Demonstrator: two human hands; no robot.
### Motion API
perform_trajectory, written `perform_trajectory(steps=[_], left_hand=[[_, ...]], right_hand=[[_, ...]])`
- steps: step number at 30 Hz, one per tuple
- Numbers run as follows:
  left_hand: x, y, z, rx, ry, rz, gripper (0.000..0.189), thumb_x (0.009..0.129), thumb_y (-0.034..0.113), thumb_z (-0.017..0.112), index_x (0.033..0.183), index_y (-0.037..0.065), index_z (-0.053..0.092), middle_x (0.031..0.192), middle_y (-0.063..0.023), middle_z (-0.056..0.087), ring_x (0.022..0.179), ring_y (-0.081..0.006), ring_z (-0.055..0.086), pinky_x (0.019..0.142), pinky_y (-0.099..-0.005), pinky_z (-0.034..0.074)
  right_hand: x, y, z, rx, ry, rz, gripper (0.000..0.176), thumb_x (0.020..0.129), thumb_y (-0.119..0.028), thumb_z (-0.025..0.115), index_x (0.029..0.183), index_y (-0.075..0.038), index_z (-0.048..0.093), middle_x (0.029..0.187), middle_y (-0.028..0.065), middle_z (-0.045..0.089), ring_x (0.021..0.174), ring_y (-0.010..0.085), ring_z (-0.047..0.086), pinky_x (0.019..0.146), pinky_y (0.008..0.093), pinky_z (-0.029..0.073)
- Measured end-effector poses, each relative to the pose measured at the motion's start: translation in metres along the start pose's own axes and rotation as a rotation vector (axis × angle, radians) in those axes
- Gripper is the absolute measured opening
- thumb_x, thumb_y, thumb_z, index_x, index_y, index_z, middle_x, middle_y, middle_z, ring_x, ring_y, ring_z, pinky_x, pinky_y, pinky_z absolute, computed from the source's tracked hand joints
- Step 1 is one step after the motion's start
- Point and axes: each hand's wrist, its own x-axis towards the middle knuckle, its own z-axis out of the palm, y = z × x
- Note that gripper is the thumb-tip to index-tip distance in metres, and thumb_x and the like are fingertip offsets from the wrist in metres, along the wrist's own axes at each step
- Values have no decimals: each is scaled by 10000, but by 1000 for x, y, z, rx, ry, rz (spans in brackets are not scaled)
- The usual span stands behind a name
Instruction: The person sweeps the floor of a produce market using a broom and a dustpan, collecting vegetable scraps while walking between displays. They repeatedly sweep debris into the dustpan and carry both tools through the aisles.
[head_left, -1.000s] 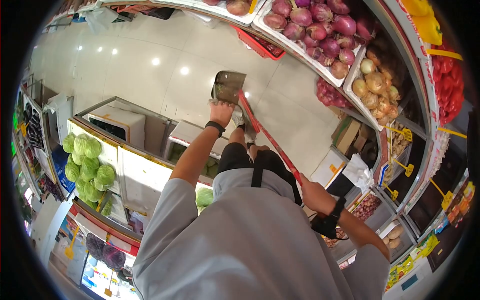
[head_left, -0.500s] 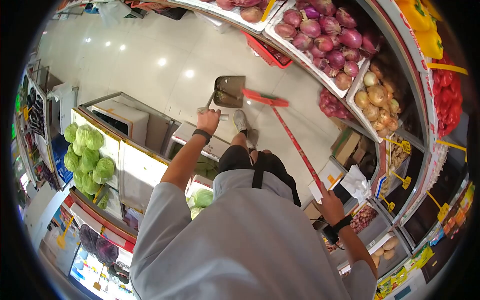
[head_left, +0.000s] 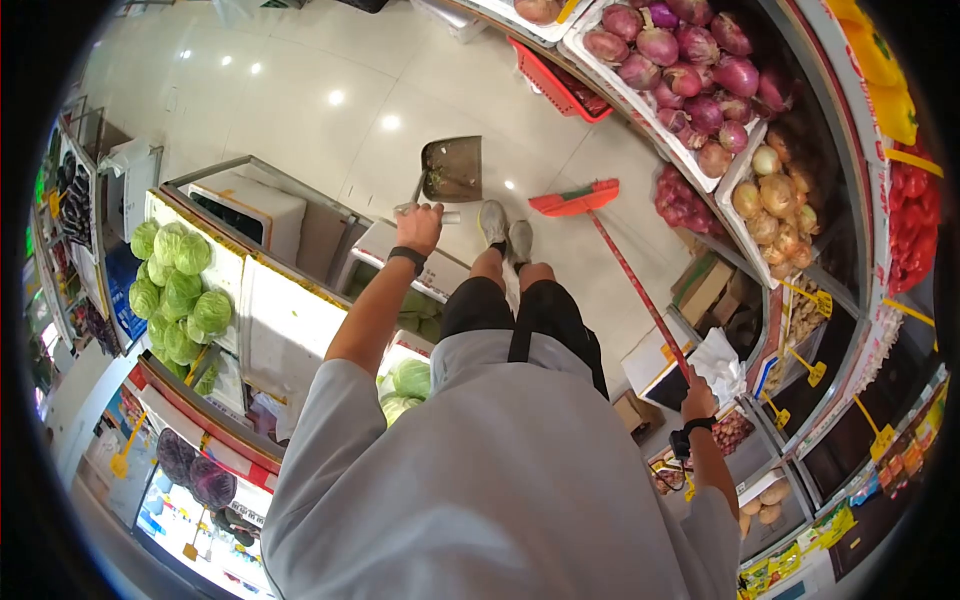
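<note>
My left hand (head_left: 419,229) is closed round the handle of a dustpan (head_left: 453,169), whose pan rests on the tiled floor in front of my shoes and holds some debris. My right hand (head_left: 699,398) grips the upper end of the broom's long red stick. At its far end the red broom head (head_left: 578,198) lies on the floor, to the right of my feet and apart from the dustpan.
Green cabbages (head_left: 183,283) lie on a stand at left. Red onions (head_left: 700,75) and yellow onions (head_left: 775,205) fill white boxes at right. A red basket (head_left: 552,83) stands on the floor beneath them. Cardboard boxes (head_left: 703,290) sit low at right.
The broom head has moved right, away from the dustpan. My right hand has shifted right with the stick. My feet now stand side by side, and the dustpan has moved slightly left and up.
</note>
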Motion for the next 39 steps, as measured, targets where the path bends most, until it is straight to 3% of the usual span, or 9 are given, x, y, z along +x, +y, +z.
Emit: perform_trajectory(steps=[4,8,11,22,29,35,39], left_hand=[[2,2,-8,11,26,11,163,891,177,560,1032,179,641,949,-52,692,995,-263,654,834,-555,472],[6,4,-2,14,21,1,159,879,181,585,1027,179,643,933,-43,694,977,-259,662,831,-555,471],[6,5,-4,9,-10,6,214,841,214,676,1027,146,595,973,-74,679,995,-292,653,827,-542,496],[5,8,-3,22,-46,17,201,853,227,654,1045,169,633,951,-52,692,997,-264,655,823,-547,490],[16,13,5,19,-50,10,198,845,223,654,1035,171,632,923,-50,698,947,-271,672,804,-550,483],[15,21,0,10,-55,26,148,845,195,618,982,138,616,909,-105,697,902,-316,683,736,-504,529],[14,20,2,-4,-67,13,140,856,189,607,983,130,612,900,-110,693,911,-330,679,742,-513,523]], right_hand=[[2,14,15,-9,0,24,630,848,23,599,1413,-226,476,1070,107,637,942,334,651,795,455,541],[8,29,26,-54,39,1,655,827,47,594,1416,-213,474,1057,104,632,920,332,643,795,438,551],[9,29,17,-80,80,-37,668,800,53,621,1407,-190,487,1047,98,631,935,323,638,797,419,553],[-10,1,-32,-84,261,-156,804,662,56,708,1401,-181,501,1089,53,607,950,286,611,806,407,544],[-39,27,-49,-58,210,-117,703,741,-2,613,1407,-198,499,1166,39,605,1057,293,584,913,431,482],[-106,60,-59,-27,222,-48,705,701,39,651,1363,-175,538,1173,74,614,1064,326,590,888,422,510],[-150,72,-82,12,128,14,643,748,-6,638,1361,-177,543,1144,84,622,1013,339,611,862,443,524]])
